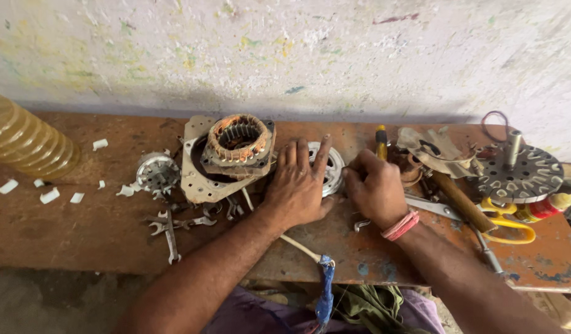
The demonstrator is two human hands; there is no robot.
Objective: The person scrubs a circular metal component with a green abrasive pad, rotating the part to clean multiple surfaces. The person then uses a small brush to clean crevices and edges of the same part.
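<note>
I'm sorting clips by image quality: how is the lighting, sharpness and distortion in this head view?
Head view: soft, even daylight with no harsh glare; a dim shadow band lies along the wall's foot behind the bench. The left hand, right hand and the copper-wound stator look reasonably sharp. Wide-angle distortion bows the bench edges, and the ribbed yellowish hose at the left looks stretched.

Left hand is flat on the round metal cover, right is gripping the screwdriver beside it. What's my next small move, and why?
Probably ease the screwdriver tip in at the metal cover's rim: the left hand already pins it flat, and the right hand grips the tool right beside it. The tip itself is hidden.
</note>
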